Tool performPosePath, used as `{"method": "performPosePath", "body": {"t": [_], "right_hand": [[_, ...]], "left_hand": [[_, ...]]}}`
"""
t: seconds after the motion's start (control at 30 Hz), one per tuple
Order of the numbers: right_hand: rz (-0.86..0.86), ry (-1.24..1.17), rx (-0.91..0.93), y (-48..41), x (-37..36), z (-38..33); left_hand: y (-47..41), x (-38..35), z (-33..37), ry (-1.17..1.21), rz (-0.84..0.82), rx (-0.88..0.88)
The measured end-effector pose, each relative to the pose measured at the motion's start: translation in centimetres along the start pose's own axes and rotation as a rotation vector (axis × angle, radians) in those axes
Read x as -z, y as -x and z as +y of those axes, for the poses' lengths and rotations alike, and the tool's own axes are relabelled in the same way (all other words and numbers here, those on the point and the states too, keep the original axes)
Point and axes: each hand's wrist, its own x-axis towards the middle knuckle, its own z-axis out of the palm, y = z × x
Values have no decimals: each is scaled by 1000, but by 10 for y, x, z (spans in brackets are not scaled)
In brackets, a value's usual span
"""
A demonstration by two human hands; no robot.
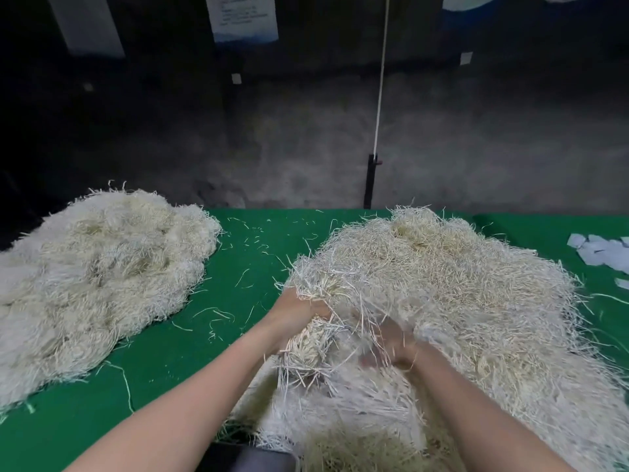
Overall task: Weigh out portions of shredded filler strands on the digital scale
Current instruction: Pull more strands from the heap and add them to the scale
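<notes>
Left hand (296,318) has its fingers wrapped round a clump (308,350) hanging right below them; right hand (394,345), half buried in the pile (469,284) beside, too blurry to call.

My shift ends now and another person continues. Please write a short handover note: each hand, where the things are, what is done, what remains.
Left hand: grips a bundle of cream shredded filler strands at the near-left edge of the large right heap.
Right hand: blurred, half buried in that heap; grip unclear.
A second cream heap lies left on the green table.
Done: one bundle in hand; no digital scale recognisable in view.
Left: carry the bundle to the scale, weigh it.
</notes>
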Motion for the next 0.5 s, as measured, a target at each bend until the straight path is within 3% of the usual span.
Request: {"method": "performPosePath", "body": {"t": [0.07,0.1,0.23,0.27,0.33,0.37,0.43,0.5], "right_hand": [[-80,171,32,11,16,-13],[-26,202,60,21,29,-29],[709,24,368,64,50,-104],[746,-143,483,76,42,-122],[507,-374,636,98,18,-154],[384,-389,607,104,2,-164],[303,-349,486,109,-32,-171],[262,-545,380,112,-57,-176]], "left_hand": [[7,7,-3,-2,-21,-34],[12,9,-4,-4,-20,-56],[33,17,-10,-146,20,-179],[37,18,-13,-171,42,-212],[46,20,-18,-186,130,-302],[51,22,-20,-184,193,-357],[60,31,-25,-195,336,-516],[71,46,-31,-266,477,-625]]}}
